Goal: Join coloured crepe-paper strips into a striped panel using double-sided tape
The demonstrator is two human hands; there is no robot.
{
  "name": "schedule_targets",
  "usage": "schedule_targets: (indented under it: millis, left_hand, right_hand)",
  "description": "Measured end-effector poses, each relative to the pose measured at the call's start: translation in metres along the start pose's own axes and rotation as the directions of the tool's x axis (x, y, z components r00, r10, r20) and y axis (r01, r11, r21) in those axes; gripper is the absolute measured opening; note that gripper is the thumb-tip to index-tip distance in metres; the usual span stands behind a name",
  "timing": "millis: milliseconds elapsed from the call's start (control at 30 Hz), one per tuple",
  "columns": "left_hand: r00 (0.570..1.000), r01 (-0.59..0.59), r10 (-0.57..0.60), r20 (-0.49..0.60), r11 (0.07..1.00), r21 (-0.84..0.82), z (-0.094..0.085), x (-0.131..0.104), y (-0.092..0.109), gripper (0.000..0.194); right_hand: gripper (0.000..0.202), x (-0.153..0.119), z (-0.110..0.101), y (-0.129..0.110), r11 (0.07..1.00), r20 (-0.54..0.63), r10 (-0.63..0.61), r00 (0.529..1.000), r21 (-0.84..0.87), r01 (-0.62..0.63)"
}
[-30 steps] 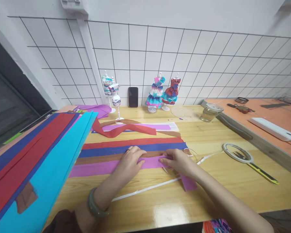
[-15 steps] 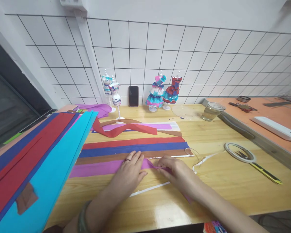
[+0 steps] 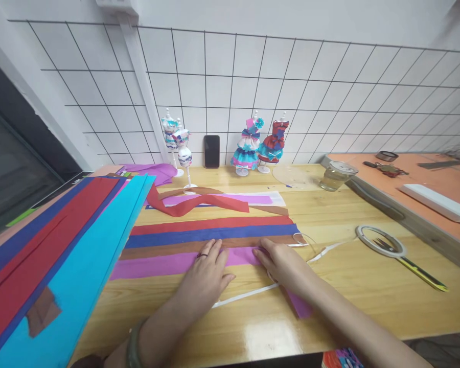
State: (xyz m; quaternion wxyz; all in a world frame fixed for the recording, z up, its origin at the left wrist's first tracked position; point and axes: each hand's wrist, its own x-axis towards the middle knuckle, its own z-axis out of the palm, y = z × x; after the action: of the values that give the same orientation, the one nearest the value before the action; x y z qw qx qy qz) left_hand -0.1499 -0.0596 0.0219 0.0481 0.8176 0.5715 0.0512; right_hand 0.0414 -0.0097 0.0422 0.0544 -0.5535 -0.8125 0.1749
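A purple crepe-paper strip runs sideways across the wooden table. My left hand lies palm down on it, fingers stretched out. To the right, my right hand has its thumb and fingers closed on the same strip, at the edge along the brown strip. Past that hand the purple end hangs slack towards the front. Beyond the brown strip lie a blue strip and a red strip. Nearer me, a narrow white tape strip lies at a slant, partly behind my right hand.
Folded coloured sheets fill the left side. Small dress forms and a phone stand by the tiled wall. On the right are a tape roll, a yellow cutter knife and a lidded cup.
The purple strip, twisted between my hands before, now lies flatter along the brown strip. My right hand has shifted slightly right and is pressed lower. More of the purple end shows below it.
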Motion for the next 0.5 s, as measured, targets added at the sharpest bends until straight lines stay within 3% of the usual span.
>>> schedule_targets:
  millis: [333,500]
  left_hand:
    - [0.993,-0.114,0.114,0.024,0.993,-0.011,0.018,-0.004,-0.014,0.07]
    - [0.991,-0.115,0.117,0.064,0.993,-0.024,0.016,-0.007,-0.015,0.079]
  right_hand:
    - [0.028,0.008,0.007,0.011,1.0,-0.013,0.011,1.0,-0.01,-0.012]
    - [0.029,0.009,0.009,0.012,0.999,-0.012,0.013,1.0,-0.031,-0.013]
